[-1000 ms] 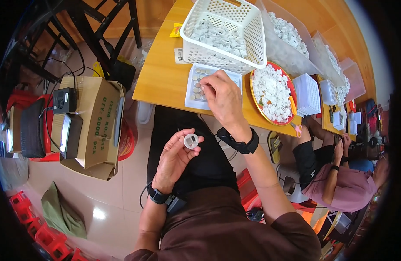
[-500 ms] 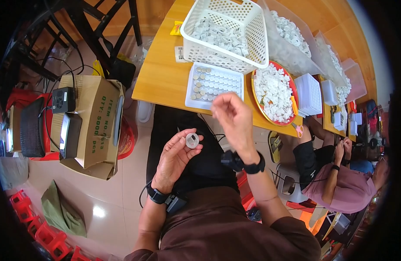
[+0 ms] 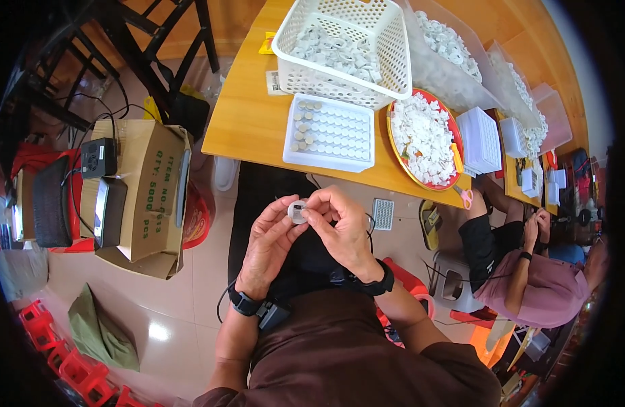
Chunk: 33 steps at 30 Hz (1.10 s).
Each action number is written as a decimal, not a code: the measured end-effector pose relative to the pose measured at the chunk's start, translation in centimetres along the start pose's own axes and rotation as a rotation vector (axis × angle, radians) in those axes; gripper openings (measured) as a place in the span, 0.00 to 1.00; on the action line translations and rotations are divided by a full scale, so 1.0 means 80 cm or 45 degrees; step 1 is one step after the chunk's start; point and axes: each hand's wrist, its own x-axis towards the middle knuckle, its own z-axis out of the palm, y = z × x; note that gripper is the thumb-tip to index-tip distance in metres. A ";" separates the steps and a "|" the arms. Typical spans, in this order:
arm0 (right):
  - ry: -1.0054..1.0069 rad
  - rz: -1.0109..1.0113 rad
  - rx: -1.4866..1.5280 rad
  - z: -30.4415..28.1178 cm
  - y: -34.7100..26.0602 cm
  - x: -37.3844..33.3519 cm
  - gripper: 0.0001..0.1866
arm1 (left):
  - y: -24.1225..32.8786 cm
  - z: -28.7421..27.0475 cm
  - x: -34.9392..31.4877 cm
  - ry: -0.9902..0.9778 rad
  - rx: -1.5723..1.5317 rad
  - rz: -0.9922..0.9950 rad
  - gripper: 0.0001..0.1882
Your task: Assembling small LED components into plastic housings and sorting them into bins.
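Above my lap, my left hand (image 3: 264, 245) grips a small round white plastic piece (image 3: 297, 212) with a dark spot in its middle. The fingers of my right hand (image 3: 341, 229) are pinched together at the right edge of that piece; whatever sits between them is too small to make out. Ahead on the table stands a white tray (image 3: 331, 163) with rows of round pockets. Several round silver-grey discs (image 3: 301, 127) like button cells lie in its left part.
A white perforated basket (image 3: 339, 88) and a red round tray (image 3: 455, 129) hold many small white parts. Stacked white trays (image 3: 480, 139) and pink-handled scissors (image 3: 466, 198) lie to the right. A cardboard box (image 3: 146, 197) stands left; a person (image 3: 529, 288) sits at right.
My right hand has come back from near the table tray to the round plastic piece, its fingers now touching the edge. My left hand still holds the piece in about the same place.
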 end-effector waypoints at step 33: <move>0.003 -0.301 -0.448 0.014 0.009 -0.008 0.09 | -0.005 -0.014 0.004 0.162 0.050 -0.049 0.11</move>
